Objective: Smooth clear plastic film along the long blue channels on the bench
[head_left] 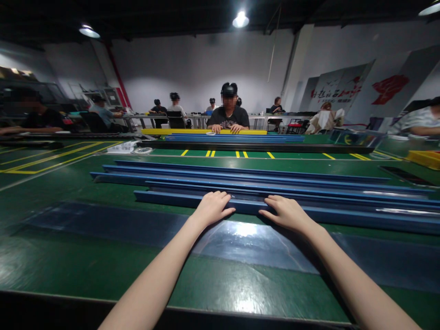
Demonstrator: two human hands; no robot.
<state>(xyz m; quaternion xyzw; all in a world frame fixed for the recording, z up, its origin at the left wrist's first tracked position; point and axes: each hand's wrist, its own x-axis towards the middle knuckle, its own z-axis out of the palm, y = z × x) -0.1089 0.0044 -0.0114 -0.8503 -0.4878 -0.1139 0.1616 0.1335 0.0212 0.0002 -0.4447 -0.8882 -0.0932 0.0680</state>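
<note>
Fingers of left hand (213, 207) and right hand (283, 211) closed over near wall of front blue channel (172, 198), thumbs on near face. Channel lies crosswise on green worktop (85, 270), between clear strip (247, 243) and further blue channels (240, 178). Co-worker (228, 118) opposite, at yellow bar (165, 132).

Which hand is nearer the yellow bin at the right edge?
Right. The right hand holds the front blue rail, left of the yellow bin and nearer the camera; the left hand holds the same rail, farther left.
</note>
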